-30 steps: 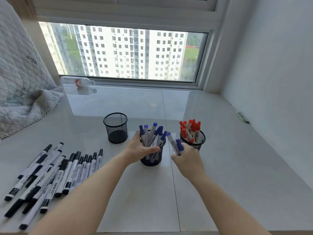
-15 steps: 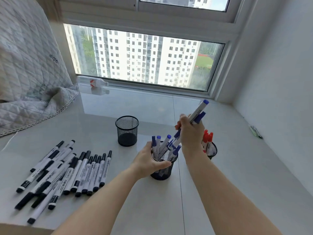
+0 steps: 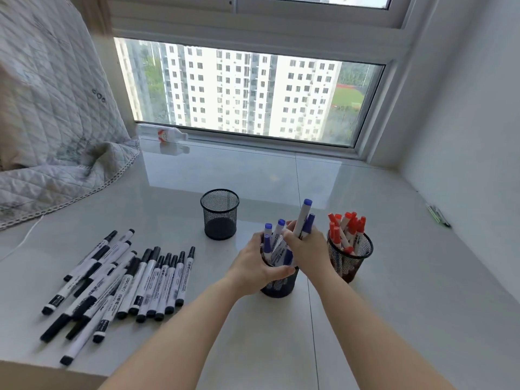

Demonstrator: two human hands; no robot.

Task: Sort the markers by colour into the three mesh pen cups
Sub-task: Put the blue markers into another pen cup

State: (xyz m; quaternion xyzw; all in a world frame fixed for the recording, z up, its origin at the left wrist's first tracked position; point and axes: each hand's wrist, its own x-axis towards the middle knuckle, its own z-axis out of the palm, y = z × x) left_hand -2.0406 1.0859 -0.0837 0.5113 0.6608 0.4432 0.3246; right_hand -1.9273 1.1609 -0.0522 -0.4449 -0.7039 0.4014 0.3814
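Markers with blue caps (image 3: 274, 243) stand bunched in the middle mesh pen cup (image 3: 278, 285), which sits near the centre of the pale glossy sill (image 3: 394, 277). Two more blue markers (image 3: 304, 218) are gripped in the right hand (image 3: 309, 250), whose fingers curl round their barrels just above the cup's rim; the caps point up and away, the taller one rising clear above the other. The left hand (image 3: 259, 263) wraps the cup's left side, thumb across its near face and fingers curled behind, so most of the mesh is hidden apart from the bottom band. Just right of this cup, close but apart from it, a second mesh cup (image 3: 350, 254) holds a cluster of red markers (image 3: 344, 226), caps up and fanned a little. Farther back and to the left stands a third mesh cup (image 3: 220, 213), upright, with no markers showing above its rim. Well to the left, on the near part of the sill, lies a heap of black markers (image 3: 121, 285): a neat row of them side by side on the right of the heap, looser and crossing one another toward the left. A quilted grey blanket (image 3: 50, 122) drapes over the far left corner. Beside it, against the window frame (image 3: 374, 108), a small white bottle (image 3: 166, 133) lies on its side. Along the right wall a thin greenish pen-like thing (image 3: 437, 216) rests on the sill, too small to make out.
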